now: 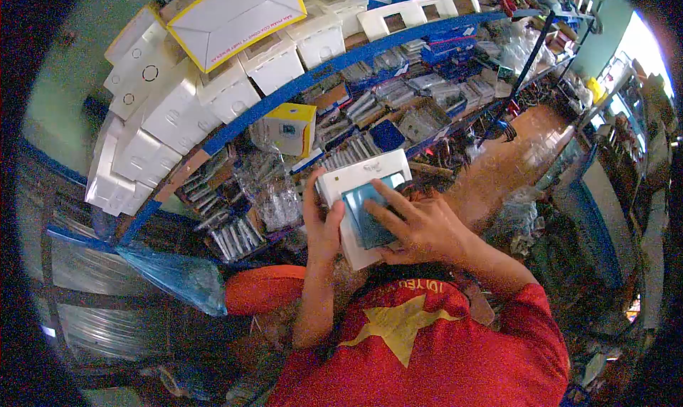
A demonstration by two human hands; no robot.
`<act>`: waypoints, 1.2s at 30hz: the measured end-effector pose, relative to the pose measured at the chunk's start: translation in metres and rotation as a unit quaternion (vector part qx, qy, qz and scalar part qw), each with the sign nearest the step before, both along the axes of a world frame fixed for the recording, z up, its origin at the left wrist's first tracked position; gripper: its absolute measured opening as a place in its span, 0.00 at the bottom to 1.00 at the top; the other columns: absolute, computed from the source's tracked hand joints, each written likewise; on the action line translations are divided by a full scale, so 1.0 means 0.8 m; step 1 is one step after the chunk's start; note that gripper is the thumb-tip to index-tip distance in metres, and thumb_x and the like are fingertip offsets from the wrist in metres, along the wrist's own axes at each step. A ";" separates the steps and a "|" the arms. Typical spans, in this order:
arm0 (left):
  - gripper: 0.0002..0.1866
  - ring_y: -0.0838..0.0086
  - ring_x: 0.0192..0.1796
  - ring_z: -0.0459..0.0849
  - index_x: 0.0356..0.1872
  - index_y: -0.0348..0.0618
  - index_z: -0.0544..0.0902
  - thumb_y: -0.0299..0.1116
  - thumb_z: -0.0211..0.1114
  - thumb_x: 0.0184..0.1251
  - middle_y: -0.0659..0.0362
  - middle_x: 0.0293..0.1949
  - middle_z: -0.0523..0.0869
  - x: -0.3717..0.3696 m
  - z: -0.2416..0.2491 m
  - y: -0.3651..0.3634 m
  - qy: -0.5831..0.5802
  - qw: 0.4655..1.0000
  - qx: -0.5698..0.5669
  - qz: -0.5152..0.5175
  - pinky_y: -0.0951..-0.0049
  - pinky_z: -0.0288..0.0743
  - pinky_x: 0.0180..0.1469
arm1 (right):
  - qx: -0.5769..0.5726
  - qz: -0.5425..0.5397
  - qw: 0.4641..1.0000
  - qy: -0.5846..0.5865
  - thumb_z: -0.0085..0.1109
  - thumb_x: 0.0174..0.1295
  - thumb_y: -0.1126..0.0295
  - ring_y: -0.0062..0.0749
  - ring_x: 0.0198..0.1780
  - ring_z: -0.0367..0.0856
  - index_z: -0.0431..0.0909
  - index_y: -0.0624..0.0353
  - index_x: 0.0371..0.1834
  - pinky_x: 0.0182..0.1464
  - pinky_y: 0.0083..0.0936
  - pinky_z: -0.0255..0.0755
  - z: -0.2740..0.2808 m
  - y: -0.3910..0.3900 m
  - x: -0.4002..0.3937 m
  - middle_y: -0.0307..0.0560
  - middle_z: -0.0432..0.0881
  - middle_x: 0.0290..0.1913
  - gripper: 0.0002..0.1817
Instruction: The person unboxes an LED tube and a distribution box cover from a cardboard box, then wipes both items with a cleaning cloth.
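A white plastic electrical box (363, 170) with a blue-tinted see-through cover (366, 225) is tilted in front of my chest. My left hand (321, 218) grips its left edge, thumb on the front face and fingers wrapped behind. Across the cover from the right reaches my right hand (420, 225), with two fingers stretched over the blue panel and the others curled at the box's lower right edge. Part of the box's right side is hidden behind this hand.
A blue-edged shelf (320, 65) curves ahead, carrying stacked white boxes (171, 108) and a large carton (238, 19). Below it are rows of small wrapped parts (238, 238) and a yellow-white carton (288, 129). A blue plastic bag (181, 279) hangs at left, near a red rounded object (263, 289).
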State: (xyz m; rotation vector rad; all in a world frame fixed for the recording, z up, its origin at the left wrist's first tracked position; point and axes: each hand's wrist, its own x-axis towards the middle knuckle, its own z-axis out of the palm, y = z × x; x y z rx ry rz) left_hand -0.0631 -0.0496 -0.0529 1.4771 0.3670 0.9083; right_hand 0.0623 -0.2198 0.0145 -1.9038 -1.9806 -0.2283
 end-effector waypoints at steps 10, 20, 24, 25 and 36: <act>0.31 0.67 0.60 0.68 0.64 0.42 0.64 0.34 0.62 0.60 0.55 0.59 0.70 -0.002 0.005 0.004 -0.003 0.999 -0.046 0.018 0.67 0.61 0.63 | 0.013 0.018 0.995 -0.097 0.59 0.54 0.59 0.30 0.24 0.80 0.64 0.52 0.67 0.28 0.26 0.76 -0.010 -0.012 -0.001 0.62 0.62 0.67 0.34; 0.32 0.64 0.63 0.65 0.66 0.40 0.59 0.28 0.59 0.61 0.51 0.63 0.65 0.000 0.014 0.000 0.014 0.994 -0.072 0.084 0.65 0.56 0.67 | 0.050 -0.005 0.985 -0.163 0.52 0.53 0.66 0.17 0.23 0.72 0.66 0.52 0.66 0.24 0.16 0.67 0.001 -0.020 -0.013 0.57 0.68 0.64 0.31; 0.33 0.63 0.63 0.65 0.67 0.39 0.58 0.30 0.60 0.62 0.49 0.62 0.65 0.000 0.014 -0.002 0.010 0.995 -0.060 0.083 0.65 0.57 0.66 | 0.068 -0.006 0.982 -0.175 0.51 0.53 0.65 0.17 0.22 0.71 0.67 0.53 0.65 0.24 0.16 0.67 -0.001 -0.018 -0.008 0.57 0.71 0.62 0.32; 0.33 0.63 0.63 0.65 0.67 0.39 0.58 0.30 0.61 0.62 0.49 0.62 0.65 0.000 0.015 -0.003 0.007 0.994 -0.069 0.080 0.65 0.57 0.66 | 0.070 -0.006 0.981 -0.180 0.51 0.53 0.65 0.17 0.22 0.71 0.67 0.53 0.65 0.25 0.16 0.67 -0.001 -0.019 -0.007 0.57 0.71 0.62 0.32; 0.34 0.64 0.59 0.67 0.64 0.39 0.58 0.35 0.63 0.59 0.50 0.58 0.68 -0.002 0.007 -0.003 0.012 0.996 -0.053 0.077 0.65 0.60 0.63 | 0.061 0.007 0.998 -0.015 0.63 0.51 0.55 0.32 0.34 0.83 0.73 0.42 0.60 0.32 0.28 0.79 -0.030 -0.010 0.027 0.46 0.71 0.62 0.29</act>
